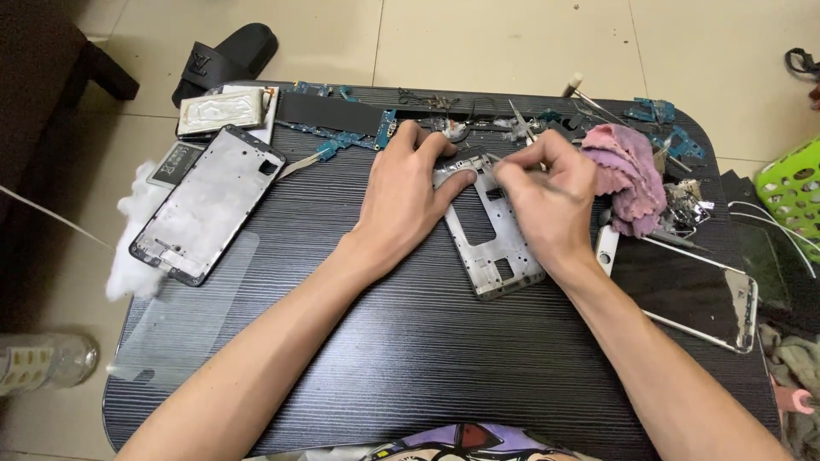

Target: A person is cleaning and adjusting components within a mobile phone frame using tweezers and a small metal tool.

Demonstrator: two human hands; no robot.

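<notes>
Silver phone mid-frame (494,243) lies flat at centre of frame on the dark striped surface (410,341), tilted, long axis running upper left to lower right. Left hand (401,201) lies on its upper-left corner, fingers spread and pressing down, grip not clenched around anything. Right hand (547,192) is over the frame's upper-right edge, grip pinched on a thin metal tool (504,162), tip at the frame's top end; exact tool type too small to tell.

Left of frame: second phone chassis (205,205), black rim, silver inside, lying on white wadding (137,248). Clear protector film (184,312) below it. Upper left: swollen battery pack (224,108). Top edge: blue circuit boards (337,132) and loose parts. Right of the hands: pink cloth (632,171); lower right: phone screen panel (692,294). Black slipper (224,58) on floor, upper left. Green basket (794,192) at right edge.
</notes>
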